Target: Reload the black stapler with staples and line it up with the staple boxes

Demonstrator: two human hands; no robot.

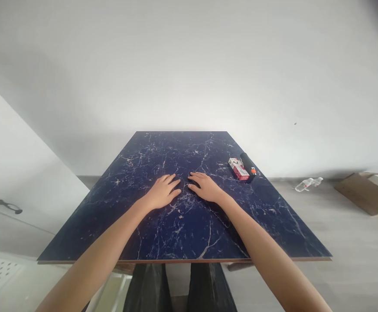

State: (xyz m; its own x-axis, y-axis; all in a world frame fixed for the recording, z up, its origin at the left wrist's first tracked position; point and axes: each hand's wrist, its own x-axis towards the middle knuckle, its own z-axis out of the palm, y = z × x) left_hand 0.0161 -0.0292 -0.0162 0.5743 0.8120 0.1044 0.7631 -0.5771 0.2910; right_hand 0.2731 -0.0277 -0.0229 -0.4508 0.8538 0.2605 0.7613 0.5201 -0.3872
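My left hand (163, 191) lies flat on the dark blue marbled table (182, 149), fingers spread and pointing to the right. Facing it across a small gap, my right hand (205, 186) rests on the same surface with its fingers apart. Neither hand holds anything. To the right of my right hand, near the table's right edge, lies a small red and white box (239, 169). Beside that box is a black cylindrical object (247, 162) with an orange and white part (253, 171) near its closer end; its exact kind I cannot make out.
A white wall (182, 65) rises behind the table. On the floor to the right are clear plastic bottles (307, 184) and an open cardboard box (366, 195). A white cabinet with a dark handle (8, 206) stands at left. My legs (150, 286) are below the front edge.
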